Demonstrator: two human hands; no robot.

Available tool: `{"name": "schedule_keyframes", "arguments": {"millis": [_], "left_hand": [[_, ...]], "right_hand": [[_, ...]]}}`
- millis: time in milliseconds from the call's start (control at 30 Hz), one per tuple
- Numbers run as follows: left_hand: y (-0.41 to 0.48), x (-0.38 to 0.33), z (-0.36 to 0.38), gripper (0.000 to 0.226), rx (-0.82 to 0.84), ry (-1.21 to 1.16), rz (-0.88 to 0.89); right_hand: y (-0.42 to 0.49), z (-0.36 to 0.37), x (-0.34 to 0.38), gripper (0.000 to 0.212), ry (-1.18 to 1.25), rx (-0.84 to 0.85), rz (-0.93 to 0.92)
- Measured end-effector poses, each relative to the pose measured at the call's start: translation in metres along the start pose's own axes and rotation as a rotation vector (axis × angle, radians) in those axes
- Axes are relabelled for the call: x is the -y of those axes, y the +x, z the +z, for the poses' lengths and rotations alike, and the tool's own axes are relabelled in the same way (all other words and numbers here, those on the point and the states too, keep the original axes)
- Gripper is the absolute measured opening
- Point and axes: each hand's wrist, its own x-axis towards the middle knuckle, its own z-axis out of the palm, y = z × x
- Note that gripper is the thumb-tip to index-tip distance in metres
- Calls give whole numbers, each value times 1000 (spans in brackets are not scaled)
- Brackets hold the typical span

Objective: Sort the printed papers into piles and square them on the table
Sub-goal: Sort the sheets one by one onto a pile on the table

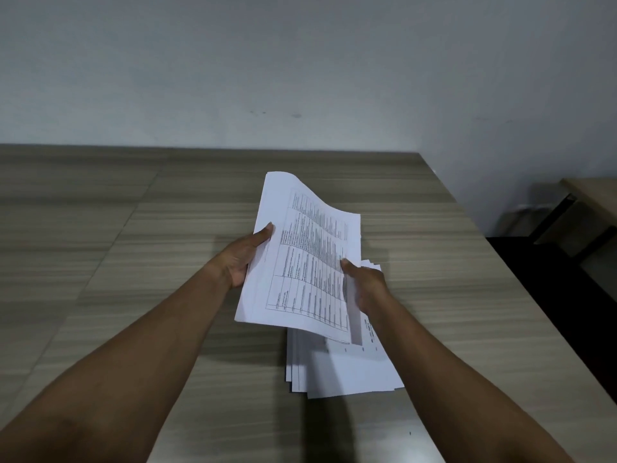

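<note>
A bundle of printed sheets [300, 248], its top page a ruled table of text, is held above the table and curls upward at its far end. My left hand [243, 255] grips its left edge, thumb on top. My right hand [364, 285] holds the right edge, thumb on the print. Under the bundle a loose pile of white papers [340, 369] lies on the wooden table [133, 245], its edges fanned and uneven; its upper part is hidden by the held sheets.
The table's right edge [521, 282] runs diagonally from the far corner toward me. Beyond it are dark floor and another piece of furniture [581, 208]. A plain grey wall [267, 78] stands behind the table.
</note>
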Motion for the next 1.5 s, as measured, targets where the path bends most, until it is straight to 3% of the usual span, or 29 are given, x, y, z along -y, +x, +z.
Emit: {"name": "schedule_keyframes", "arguments": {"millis": [233,367,434,500,567,667,734,867,967,1067,1267,1401,1501], "left_hand": [[-5,-3,-12,44,-38,17,33],[-12,-6,-25,47,-32,8,43],[-15,-7,-27,44,-31,2,46],[-15,-6,-27,45,-24,-1,45],[-13,-3,-26,48,-32,4,39],[-9,1,-19,51,-29,5,31],[-7,3,-13,51,-18,4,26],[-4,4,-3,52,-7,-7,25],[-3,1,0,53,-13,-7,27],[-3,0,-1,55,-31,10,11],[-12,-5,-11,45,-49,-14,38],[-16,-7,-23,48,-58,-19,36],[-15,-4,-28,51,-55,-18,38]], "right_hand": [[-3,-14,-12,19,-329,-112,-74],[7,-39,-44,35,-700,-313,-152],[8,-48,-56,37,-651,-292,-73],[6,-45,-59,47,-604,-406,1],[1,-37,-51,56,-583,-447,-41],[-12,-14,-26,43,-338,-119,-47],[-19,0,-12,50,-195,46,47],[-18,6,-2,50,-126,28,55],[-6,1,-4,30,-103,-11,27],[-5,-4,-4,39,-155,15,-2],[5,-34,-25,15,-360,-141,-80],[24,-60,-56,7,-615,-220,-5],[19,-58,-61,34,-806,-383,1]]}}
